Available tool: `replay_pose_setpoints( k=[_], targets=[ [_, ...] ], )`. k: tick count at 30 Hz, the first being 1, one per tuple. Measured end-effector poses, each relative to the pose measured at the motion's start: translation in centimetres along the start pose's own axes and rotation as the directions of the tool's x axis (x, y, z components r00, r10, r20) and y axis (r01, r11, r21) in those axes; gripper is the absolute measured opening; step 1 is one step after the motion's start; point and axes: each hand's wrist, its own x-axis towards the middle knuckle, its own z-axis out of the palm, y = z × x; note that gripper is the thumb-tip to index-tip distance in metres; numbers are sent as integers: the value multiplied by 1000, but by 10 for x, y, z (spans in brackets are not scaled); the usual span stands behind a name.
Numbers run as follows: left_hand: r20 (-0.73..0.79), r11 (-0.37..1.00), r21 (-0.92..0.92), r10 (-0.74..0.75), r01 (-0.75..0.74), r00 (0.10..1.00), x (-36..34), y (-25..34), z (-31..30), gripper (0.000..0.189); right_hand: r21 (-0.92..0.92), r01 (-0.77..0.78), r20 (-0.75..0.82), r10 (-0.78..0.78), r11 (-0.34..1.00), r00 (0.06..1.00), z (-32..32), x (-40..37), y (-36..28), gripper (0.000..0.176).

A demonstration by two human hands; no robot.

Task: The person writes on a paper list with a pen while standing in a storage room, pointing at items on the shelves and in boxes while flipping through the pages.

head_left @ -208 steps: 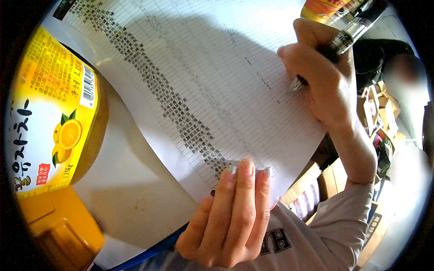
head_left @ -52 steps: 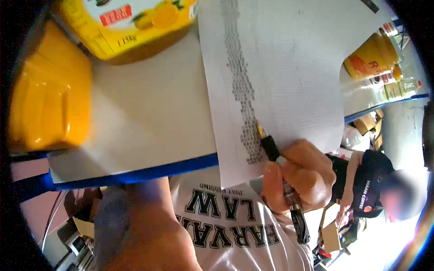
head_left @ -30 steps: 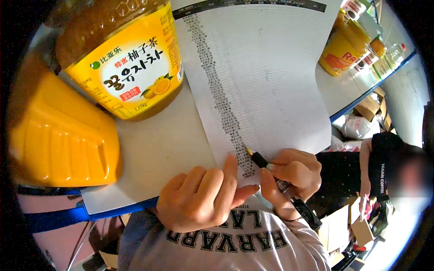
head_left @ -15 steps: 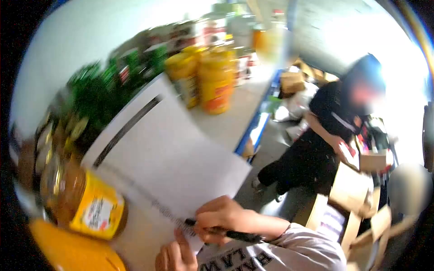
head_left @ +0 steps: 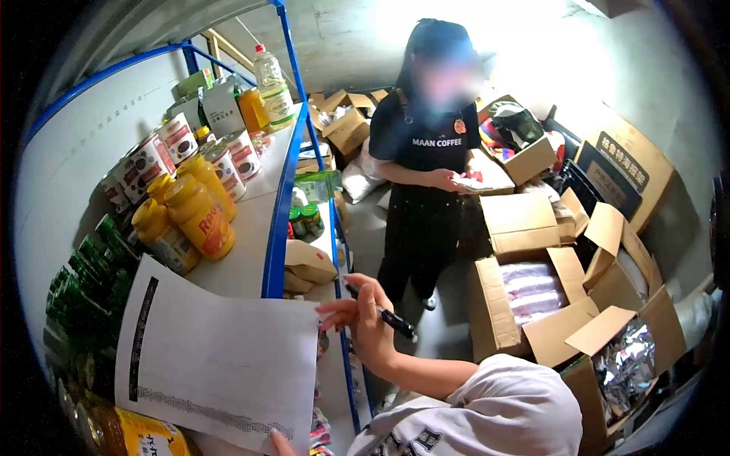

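Observation:
A printed list sheet [head_left: 220, 365] lies on the white shelf [head_left: 247, 254] at lower left, its right edge reaching past the blue shelf rim. My right hand [head_left: 363, 315] hovers just right of the sheet, fingers closed round a black pen [head_left: 388, 318] that points away from the paper. Only a fingertip of my left hand [head_left: 280, 444] shows at the bottom edge, touching the sheet's lower corner. A yellow-labelled jar [head_left: 129, 435] stands under the sheet's lower left corner.
Yellow jars [head_left: 194, 216], tins [head_left: 160, 156], green bottles [head_left: 84, 289] and an oil bottle [head_left: 272, 83] line the shelf. A co-worker in black [head_left: 426, 152] stands in the aisle holding something flat. Open cardboard boxes [head_left: 525, 304] crowd the floor at right.
The view has swung up from the sheet to the aisle. My right hand has lifted the pen off the paper and moved right. My left hand has slipped almost out of view.

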Motion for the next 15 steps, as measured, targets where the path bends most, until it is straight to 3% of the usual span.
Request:
replay_pose_setpoints(
  k=[2, 4, 6, 8, 10, 11, 14, 15],
  targets=[
    [-97, 999, 32, 47, -44, 994, -1, -1, 2, 22, -15, -139, 8, 139, 990, 990, -5, -9, -1, 45],
    [-191, 996, 75, 64, -51, 980, -6, 0, 3, 20, -128, -171, 2, 173, 977, 985, -10, -15, 9, 45],
    [-426, 998, 16, 57, -56, 903, -9, -2, 20, 23, 1, -326, 27, 326, 945, 945, -17, -22, 19, 45],
    [-398, 970, -103, 163, -221, 903, -20, -10, 18, 25, -38, -579, 235, 570, 815, 787, -34, -27, 10, 54],
    [-368, 907, -195, 285, -373, 885, -28, -18, 9, 28, 40, -568, 169, 555, 822, 815, -41, -41, 1, 49],
    [-358, 861, -245, 347, -446, 867, -33, -24, 5, 29, -116, -440, 162, 454, 890, 876, -44, -46, -9, 52],
    [-350, 760, -267, 497, -593, 794, -38, -29, -5, 37, 49, -563, 182, 547, 825, 817, -69, -52, -26, 70],
    [-398, 764, -246, 482, -597, 780, -40, -26, -1, 35, 56, -539, 337, 492, 840, 803, -81, -48, -34, 79]
  ],
)
